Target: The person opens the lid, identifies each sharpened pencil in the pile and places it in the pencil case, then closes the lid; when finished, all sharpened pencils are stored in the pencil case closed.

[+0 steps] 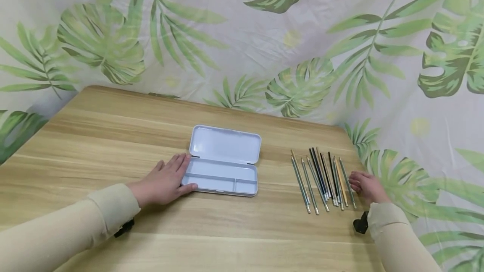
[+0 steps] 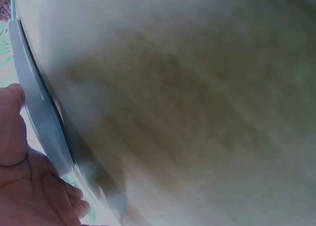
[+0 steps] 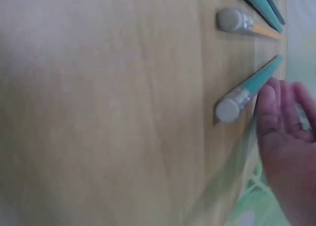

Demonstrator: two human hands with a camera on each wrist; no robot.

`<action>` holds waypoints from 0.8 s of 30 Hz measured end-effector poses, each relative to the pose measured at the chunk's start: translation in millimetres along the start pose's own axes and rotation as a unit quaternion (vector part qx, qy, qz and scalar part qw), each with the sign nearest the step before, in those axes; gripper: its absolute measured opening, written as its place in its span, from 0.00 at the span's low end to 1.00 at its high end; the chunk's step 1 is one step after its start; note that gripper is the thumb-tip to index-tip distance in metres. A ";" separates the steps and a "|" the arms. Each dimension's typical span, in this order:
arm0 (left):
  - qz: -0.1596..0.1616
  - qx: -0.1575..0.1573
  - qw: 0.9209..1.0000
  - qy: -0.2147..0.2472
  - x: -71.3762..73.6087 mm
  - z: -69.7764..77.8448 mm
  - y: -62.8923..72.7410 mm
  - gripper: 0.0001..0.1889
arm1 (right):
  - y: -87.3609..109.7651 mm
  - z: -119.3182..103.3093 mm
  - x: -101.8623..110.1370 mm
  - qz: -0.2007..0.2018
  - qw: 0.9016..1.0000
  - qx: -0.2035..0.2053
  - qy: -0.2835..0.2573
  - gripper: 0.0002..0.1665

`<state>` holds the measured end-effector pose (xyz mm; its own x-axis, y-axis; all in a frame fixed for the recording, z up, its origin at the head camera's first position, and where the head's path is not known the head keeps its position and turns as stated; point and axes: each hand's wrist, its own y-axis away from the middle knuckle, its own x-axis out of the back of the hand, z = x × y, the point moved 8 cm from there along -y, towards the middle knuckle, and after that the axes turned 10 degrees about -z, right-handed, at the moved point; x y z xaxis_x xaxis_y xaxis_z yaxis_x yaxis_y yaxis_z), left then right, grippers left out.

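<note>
1. The left hand (image 1: pixel 160 182) lies with fingers straight against the pencil case (image 1: pixel 223 171), which sits, lid open, just to its right.
2. The right hand (image 1: pixel 366 186), fingers loosely bent, grips nothing; the outermost green pencil (image 3: pixel 257 81) lies just to its left, the other pencils (image 1: pixel 320 175) beyond.
3. Looks to me like reaching for pencils while steadying the case; next, the right fingers would need to pinch that nearest one.

We see a long, plain left sleeve (image 1: pixel 56 226) in pale beige and a matching right sleeve (image 1: pixel 402 244), each ending in a broad cuff. Under the left wrist we make out a dark strap-like piece (image 1: pixel 124 228); beside the right, a black block (image 1: pixel 361 223).
</note>
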<state>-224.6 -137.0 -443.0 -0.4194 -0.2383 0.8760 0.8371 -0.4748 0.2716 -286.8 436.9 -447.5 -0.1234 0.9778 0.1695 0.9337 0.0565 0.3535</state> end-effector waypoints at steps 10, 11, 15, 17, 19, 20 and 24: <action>-0.010 0.011 1.000 0.002 3.1 5.1 -4.3 0.49 | -4.6 13.6 7.0 -0.046 0.997 -0.026 -0.059 0.29; -0.012 0.012 1.000 0.003 2.7 5.6 -4.5 0.49 | -4.9 15.7 7.9 -0.042 0.997 -0.026 -0.065 0.28; -0.009 0.013 1.000 -0.002 1.8 5.1 -4.7 0.49 | -6.7 20.6 9.0 -0.015 0.999 -0.028 -0.044 0.28; -0.003 0.012 1.000 -0.006 2.0 4.0 -5.1 0.49 | -7.6 19.0 8.5 0.005 0.999 -0.032 0.026 0.29; 0.000 0.010 1.000 -0.009 2.4 3.3 -6.3 0.49 | -8.5 15.3 9.0 0.026 0.992 -0.037 0.119 0.28; 0.001 0.009 1.000 -0.011 2.4 3.2 -7.0 0.49 | -8.9 13.5 10.2 0.041 0.985 -0.041 0.161 0.27; 0.000 0.011 1.000 -0.011 1.5 2.9 -6.5 0.50 | -10.4 5.0 11.2 0.069 0.965 -0.038 0.249 0.21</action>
<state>-229.7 -131.8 -442.3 -0.4116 -0.2194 0.8846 0.8450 -0.4554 0.2802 -296.2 448.3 -454.0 -0.1633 0.7552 0.6348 0.9277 -0.1013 0.3592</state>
